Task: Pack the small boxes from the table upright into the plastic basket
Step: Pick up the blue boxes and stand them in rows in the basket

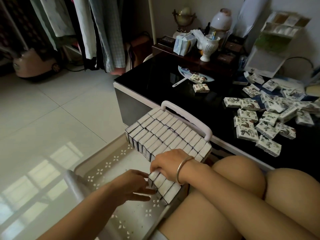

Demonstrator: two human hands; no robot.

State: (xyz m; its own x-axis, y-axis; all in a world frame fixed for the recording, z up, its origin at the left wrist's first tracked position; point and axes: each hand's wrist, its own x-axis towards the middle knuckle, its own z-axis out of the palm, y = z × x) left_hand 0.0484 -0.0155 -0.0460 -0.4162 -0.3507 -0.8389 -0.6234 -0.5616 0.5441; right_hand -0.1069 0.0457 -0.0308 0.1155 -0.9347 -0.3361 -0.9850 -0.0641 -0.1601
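pressing upright small boxes (162, 185) in basket (110, 163) | right hand (166, 161) – curled on top | left hand (133, 185) – fingers spread, touching side

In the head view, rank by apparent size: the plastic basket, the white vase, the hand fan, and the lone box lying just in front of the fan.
Largest to smallest as they look:
1. plastic basket
2. hand fan, partly covered by a box, and white vase, too close to rank
3. lone box
The basket is also nearest the camera.
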